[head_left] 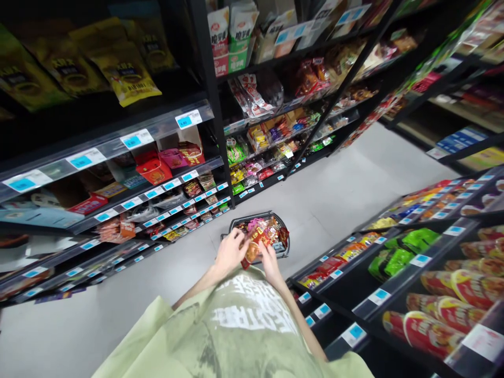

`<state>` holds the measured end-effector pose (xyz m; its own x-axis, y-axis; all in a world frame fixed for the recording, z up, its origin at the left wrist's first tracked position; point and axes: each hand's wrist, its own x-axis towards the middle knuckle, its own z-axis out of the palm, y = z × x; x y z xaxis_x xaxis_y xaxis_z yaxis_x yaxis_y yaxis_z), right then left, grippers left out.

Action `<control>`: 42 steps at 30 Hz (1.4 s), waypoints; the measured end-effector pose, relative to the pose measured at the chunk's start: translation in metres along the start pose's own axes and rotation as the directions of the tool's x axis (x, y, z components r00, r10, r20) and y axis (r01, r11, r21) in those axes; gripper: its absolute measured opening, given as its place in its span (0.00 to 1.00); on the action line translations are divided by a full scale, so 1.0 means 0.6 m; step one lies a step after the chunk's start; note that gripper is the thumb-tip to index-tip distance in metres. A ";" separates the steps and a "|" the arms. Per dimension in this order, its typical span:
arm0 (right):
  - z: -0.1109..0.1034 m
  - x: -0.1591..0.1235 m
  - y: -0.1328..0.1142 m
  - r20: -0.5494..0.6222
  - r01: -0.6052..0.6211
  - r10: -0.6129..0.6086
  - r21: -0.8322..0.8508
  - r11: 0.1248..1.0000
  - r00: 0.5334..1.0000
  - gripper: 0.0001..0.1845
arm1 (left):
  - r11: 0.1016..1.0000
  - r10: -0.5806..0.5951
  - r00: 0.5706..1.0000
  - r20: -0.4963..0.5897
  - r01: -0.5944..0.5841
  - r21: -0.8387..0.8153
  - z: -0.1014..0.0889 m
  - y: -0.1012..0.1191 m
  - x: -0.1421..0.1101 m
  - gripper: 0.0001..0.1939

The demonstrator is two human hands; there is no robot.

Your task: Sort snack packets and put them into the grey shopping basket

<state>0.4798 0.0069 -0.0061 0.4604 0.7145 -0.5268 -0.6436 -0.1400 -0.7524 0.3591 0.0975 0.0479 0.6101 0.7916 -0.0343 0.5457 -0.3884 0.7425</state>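
Observation:
I stand in a shop aisle, looking down over my pale green T-shirt. Both hands hold a red and orange snack packet [253, 251] in front of my body. My left hand [231, 252] grips its left side with fingers curled round it. My right hand [270, 259] grips its right side. Just beyond the hands, a dark shopping basket [232, 228] sits on the grey floor, filled with several colourful snack packets.
Black shelves [118, 147] with blue price tags line the left side, stocked with yellow bags, red boxes and small packets. More shelves on the right [417, 268] hold green packets and red-yellow sausage-like packs. The grey floor [338, 194] runs between them.

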 end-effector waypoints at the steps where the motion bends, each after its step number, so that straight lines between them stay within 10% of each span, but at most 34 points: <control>1: 0.004 -0.001 0.001 0.059 -0.017 0.016 0.016 1.000 0.998 0.24 | 0.996 0.028 0.998 0.062 -0.033 0.081 0.003 0.012 0.001 0.07; 7: 0.006 -0.015 -0.005 0.203 -0.044 0.004 0.191 0.981 0.979 0.33 | 0.960 0.118 0.974 0.192 -0.162 0.229 0.024 0.049 0.003 0.14; 15: -0.006 -0.012 -0.017 -0.065 0.065 -0.054 0.179 0.982 0.996 0.25 | 0.965 0.233 0.928 0.292 -0.183 -0.190 0.002 0.049 -0.001 0.17; 20: -0.017 -0.016 -0.029 0.021 -0.074 0.071 0.206 0.976 0.997 0.26 | 0.936 -0.022 1.000 -0.003 0.019 -0.351 -0.004 0.023 -0.003 0.20; 25: -0.017 -0.017 -0.021 0.083 -0.032 0.029 0.027 0.999 0.996 0.25 | 0.556 -0.253 0.875 0.412 0.480 -0.678 0.017 -0.019 -0.013 0.27; 29: -0.017 -0.012 -0.020 0.048 0.040 -0.039 -0.029 0.999 0.998 0.31 | 0.239 -0.279 0.833 0.479 0.543 -0.805 0.039 -0.032 -0.033 0.27; 42: -0.011 -0.015 -0.037 -0.067 0.072 -0.070 0.021 0.997 0.995 0.21 | 0.215 -0.345 0.862 0.372 0.459 -0.862 0.054 -0.041 -0.044 0.34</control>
<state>0.4937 -0.0008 0.0130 0.5442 0.6752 -0.4979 -0.6219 -0.0737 -0.7797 0.3482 0.0707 0.0090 0.5516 0.6402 -0.5347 -0.0983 0.6864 0.7206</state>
